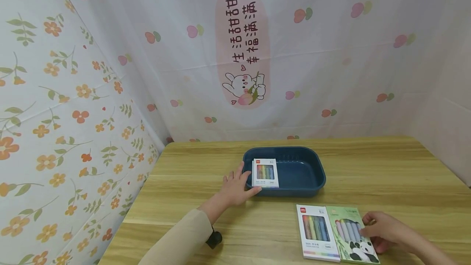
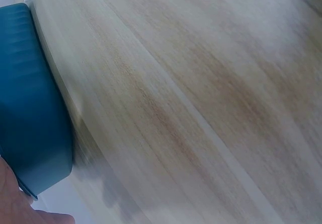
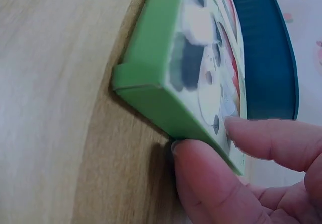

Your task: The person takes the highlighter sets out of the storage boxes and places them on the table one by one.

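Green box, place: We see the green box (image 1: 344,240) on the near part of the surface (image 1: 198,167), a little to the right of its middle.
Green box, direction: Its long axis goes from near to far with a small slant; the lettered end points to the far edge and slightly left, the panda picture (image 1: 362,252) sits at the near end.
Green box, look: The front is pale green and shows a row of sticks, pink, lilac and bluish; in the right wrist view we find its sides plain and of stronger green.
Right hand: The right hand (image 1: 386,230) pinches the right long side of this box, one fingertip upon the front and another at the side.
White box: The white box (image 1: 316,230) lies just beside it on the left, almost parallel, with sticks going from red through green to blue and a rainbow stripe at the near end.
Tray: The dark blue tray (image 1: 299,173) stands farther back, its long axis nearly parallel to the far edge.
Box in the tray: Another white box (image 1: 265,173) is at the tray's left end, of similar look, pointing near to far.
Left hand: The left hand (image 1: 233,187) touches the tray's near left corner with spread, loose fingers.
Both hands: We see them well apart from each other.
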{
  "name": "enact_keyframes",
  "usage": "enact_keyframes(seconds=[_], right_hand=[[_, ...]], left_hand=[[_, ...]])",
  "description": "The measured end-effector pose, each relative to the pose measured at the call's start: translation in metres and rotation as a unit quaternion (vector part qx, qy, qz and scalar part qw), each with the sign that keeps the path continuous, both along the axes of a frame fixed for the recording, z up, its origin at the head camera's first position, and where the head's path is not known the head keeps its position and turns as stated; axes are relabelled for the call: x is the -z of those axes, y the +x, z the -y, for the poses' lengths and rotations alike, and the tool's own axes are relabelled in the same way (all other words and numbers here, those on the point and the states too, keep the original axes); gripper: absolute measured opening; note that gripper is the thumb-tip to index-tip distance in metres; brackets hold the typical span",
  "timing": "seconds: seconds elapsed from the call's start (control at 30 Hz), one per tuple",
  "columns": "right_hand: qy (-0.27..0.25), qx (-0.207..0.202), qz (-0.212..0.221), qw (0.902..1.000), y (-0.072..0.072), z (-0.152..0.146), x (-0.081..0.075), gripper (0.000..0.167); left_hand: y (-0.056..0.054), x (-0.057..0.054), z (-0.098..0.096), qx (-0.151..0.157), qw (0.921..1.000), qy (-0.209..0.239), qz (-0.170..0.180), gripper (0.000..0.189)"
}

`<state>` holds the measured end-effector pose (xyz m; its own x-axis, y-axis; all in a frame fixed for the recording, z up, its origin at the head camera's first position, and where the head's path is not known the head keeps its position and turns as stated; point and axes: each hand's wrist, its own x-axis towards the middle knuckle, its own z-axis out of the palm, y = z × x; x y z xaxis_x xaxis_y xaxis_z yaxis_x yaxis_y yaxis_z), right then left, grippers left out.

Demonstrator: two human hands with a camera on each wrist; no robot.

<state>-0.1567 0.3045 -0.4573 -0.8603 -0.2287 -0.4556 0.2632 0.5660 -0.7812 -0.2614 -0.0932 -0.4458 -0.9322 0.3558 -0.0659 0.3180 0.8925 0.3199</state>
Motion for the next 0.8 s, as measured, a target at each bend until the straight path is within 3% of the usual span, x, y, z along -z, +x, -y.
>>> enact_keyframes(seconds=[0.27, 0.57, 0.8], right_hand=[[0.011, -0.002, -0.001, 0.9999, 0.000, 0.000, -0.002, 0.025], [0.101, 0.036, 0.010, 0.9941, -0.005, 0.010, -0.003, 0.024], [0.096, 0.023, 0.003, 0.9952, -0.005, 0.012, -0.004, 0.024]], left_hand=[[0.001, -0.001, 0.000, -0.001, 1.0000, 0.000, 0.003, 0.079], [0.001, 0.000, 0.001, 0.002, 1.0000, 0.005, 0.001, 0.080], [0.001, 0.000, 0.001, 0.003, 1.0000, 0.005, 0.001, 0.080]])
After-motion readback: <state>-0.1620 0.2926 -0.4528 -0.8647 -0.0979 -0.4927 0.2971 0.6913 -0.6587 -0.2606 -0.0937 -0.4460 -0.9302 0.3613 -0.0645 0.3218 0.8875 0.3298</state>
